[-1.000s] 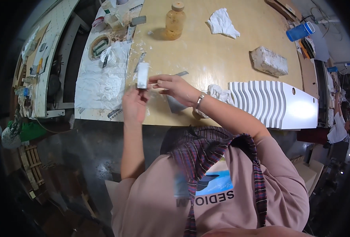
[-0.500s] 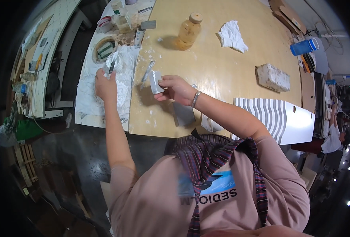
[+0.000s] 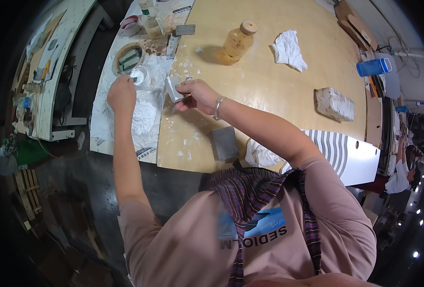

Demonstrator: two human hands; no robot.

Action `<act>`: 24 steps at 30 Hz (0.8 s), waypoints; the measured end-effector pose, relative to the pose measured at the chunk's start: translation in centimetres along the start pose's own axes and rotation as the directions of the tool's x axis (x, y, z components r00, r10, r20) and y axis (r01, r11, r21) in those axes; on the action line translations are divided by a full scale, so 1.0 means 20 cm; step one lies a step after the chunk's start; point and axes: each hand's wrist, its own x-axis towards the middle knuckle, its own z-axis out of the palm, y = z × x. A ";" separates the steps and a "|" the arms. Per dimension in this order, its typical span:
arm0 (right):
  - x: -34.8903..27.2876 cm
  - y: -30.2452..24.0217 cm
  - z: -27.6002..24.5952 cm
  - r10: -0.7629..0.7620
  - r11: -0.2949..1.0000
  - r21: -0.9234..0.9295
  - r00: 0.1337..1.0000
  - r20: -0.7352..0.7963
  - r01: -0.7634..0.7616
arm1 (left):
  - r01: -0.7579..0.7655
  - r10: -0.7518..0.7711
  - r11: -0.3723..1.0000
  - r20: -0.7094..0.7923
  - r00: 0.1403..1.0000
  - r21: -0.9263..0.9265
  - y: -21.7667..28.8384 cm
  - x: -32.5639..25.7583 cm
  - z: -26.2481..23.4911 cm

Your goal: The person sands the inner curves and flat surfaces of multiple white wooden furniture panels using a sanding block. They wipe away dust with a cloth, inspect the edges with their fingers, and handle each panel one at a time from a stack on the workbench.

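Observation:
My left hand (image 3: 121, 94) is closed round a small dark tool, probably a putty knife, at the rim of a round white tub (image 3: 141, 77) of white paste. Most of the tool is hidden by the fingers and the tub. In my right hand (image 3: 200, 95), pinched between thumb and fingers, is a small flat grey plate (image 3: 174, 89) smeared with white paste. It hangs above the left edge of the wooden tabletop, just right of the tub. Behind the tub sits a round bowl (image 3: 117, 56) with greenish blocks. A crumpled white cloth (image 3: 147, 117) lies in front of the tub.
On the wooden tabletop (image 3: 269, 95) stand a bottle of amber liquid (image 3: 238, 44), a white rag (image 3: 289, 50) and a white-crusted block (image 3: 334, 104). Nearer me lie a grey square pad (image 3: 225, 143), another cloth (image 3: 261, 154) and a wavy-striped white panel (image 3: 353, 155).
My left hand has shifted slightly left and lowered the tool from above the tub to its rim. My right hand has carried the plate left, closer to the tub.

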 end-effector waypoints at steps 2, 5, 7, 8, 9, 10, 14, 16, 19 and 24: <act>0.06 0.00 0.00 -0.016 0.997 0.074 1.000 -0.015 0.018 | 0.011 -0.025 0.998 0.233 0.972 0.064 0.05 0.06 0.00; 0.12 0.01 0.01 -0.025 0.993 0.114 0.999 -0.023 0.028 | 0.125 -0.140 0.987 0.156 0.978 0.101 0.07 0.10 -0.02; 0.16 -0.01 0.03 -0.032 0.993 0.116 0.999 -0.029 0.035 | 0.141 -0.158 0.986 0.221 0.962 0.090 0.05 0.08 0.00; 0.18 -0.02 0.04 -0.040 0.992 0.119 0.999 -0.035 0.044 | 0.156 -0.173 0.984 0.284 0.943 0.082 0.03 0.07 0.02; 0.19 -0.03 0.05 -0.040 0.992 0.118 0.999 -0.035 0.043 | 0.158 -0.175 0.984 0.284 0.943 0.082 0.01 0.06 0.03; 0.21 -0.04 0.05 -0.042 0.993 0.111 0.998 -0.049 0.047 | 0.253 -0.246 0.967 0.225 0.943 -0.004 -0.01 0.03 0.04; 0.28 -0.07 0.12 -0.110 0.986 0.115 0.991 -0.080 0.119 | 0.476 -0.503 0.647 0.136 0.854 -0.596 -0.17 -0.07 0.11; 0.32 -0.08 0.14 -0.111 0.985 0.123 0.989 -0.093 0.122 | 0.567 -0.599 0.436 0.245 0.762 -0.699 -0.18 -0.11 0.12; 0.38 -0.10 0.17 -0.111 0.984 0.131 0.989 -0.102 0.124 | 0.601 -0.659 0.088 0.406 0.633 -0.794 -0.11 -0.15 0.07; 0.43 -0.09 0.23 -0.100 0.985 0.134 0.991 -0.087 0.111 | 0.492 -0.669 -0.147 0.452 0.589 -0.858 0.07 -0.23 -0.03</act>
